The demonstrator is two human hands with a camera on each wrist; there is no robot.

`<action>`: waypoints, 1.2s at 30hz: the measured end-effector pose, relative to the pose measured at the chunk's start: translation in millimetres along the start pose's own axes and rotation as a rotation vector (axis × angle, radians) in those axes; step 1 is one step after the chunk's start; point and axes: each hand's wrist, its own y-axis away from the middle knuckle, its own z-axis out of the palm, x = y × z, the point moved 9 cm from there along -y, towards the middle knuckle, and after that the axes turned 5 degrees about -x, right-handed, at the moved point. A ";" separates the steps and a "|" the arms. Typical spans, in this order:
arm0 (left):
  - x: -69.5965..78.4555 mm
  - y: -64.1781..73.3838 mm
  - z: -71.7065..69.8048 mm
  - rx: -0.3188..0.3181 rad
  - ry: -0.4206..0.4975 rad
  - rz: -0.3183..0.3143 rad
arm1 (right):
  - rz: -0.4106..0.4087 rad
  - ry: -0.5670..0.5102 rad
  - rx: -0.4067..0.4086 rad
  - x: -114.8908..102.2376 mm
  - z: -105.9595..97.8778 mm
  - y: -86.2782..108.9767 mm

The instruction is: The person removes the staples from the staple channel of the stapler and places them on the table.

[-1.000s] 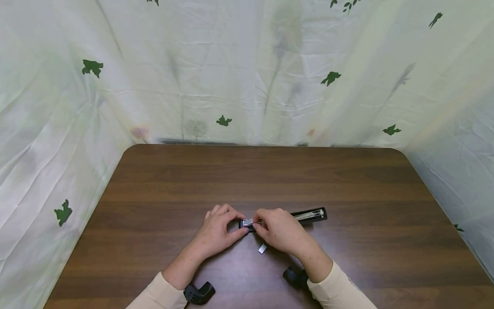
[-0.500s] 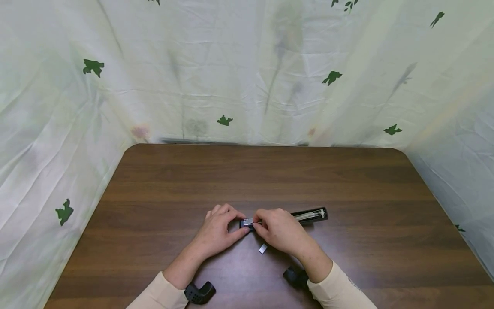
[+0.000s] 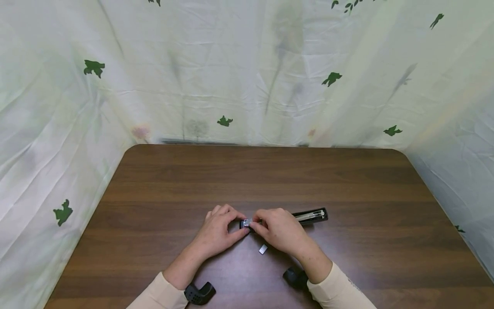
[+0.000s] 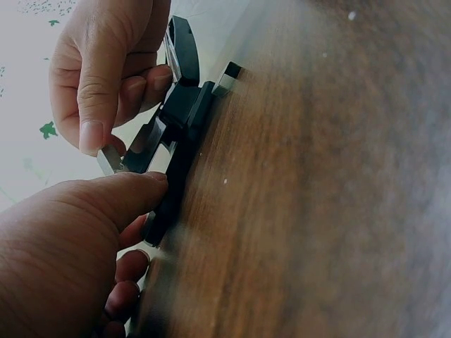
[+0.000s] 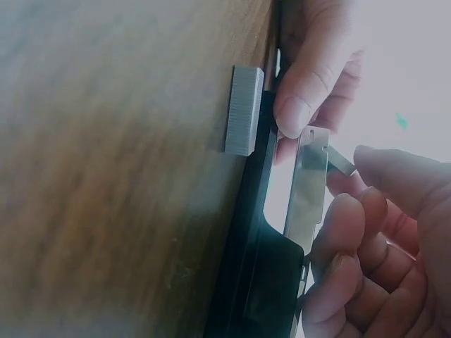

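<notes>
A black stapler (image 3: 310,215) lies swung open on the table, its top arm folded back to the right. My left hand (image 3: 218,229) grips its front end between thumb and fingers. My right hand (image 3: 283,231) is over the middle of the stapler and pinches a short strip of staples (image 5: 341,161) at the end of the metal magazine (image 5: 309,190). In the left wrist view the pinched strip (image 4: 109,160) sits tilted at the magazine's tip. Another staple strip (image 5: 243,111) lies on the table just in front of the stapler.
The brown wooden table (image 3: 173,176) has a pale curtain (image 3: 247,77) with green leaf shapes behind it and along both sides. Black wrist-worn devices, the left one (image 3: 200,293) and the right one (image 3: 295,277), sit near the sleeves.
My right thumb and fingertips have shifted slightly left along the stapler's magazine. My left hand, the stapler and the loose staple strip stay where they were.
</notes>
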 end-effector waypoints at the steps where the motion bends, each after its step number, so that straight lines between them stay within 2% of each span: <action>1: -0.1 0.0 0.0 0.000 0.000 0.000 | 0.001 0.002 0.003 0.0 -0.1 0.0; 12: -0.5 -0.4 0.1 -0.001 -0.010 -0.013 | 0.002 -0.001 0.024 0.7 0.8 -0.9; 22: -0.9 -1.1 0.6 -0.006 -0.009 -0.014 | 0.034 0.001 0.016 4.2 1.8 -1.3; 36: -0.6 -0.8 0.3 -0.008 -0.004 -0.014 | 0.020 0.005 0.033 1.4 0.2 -0.9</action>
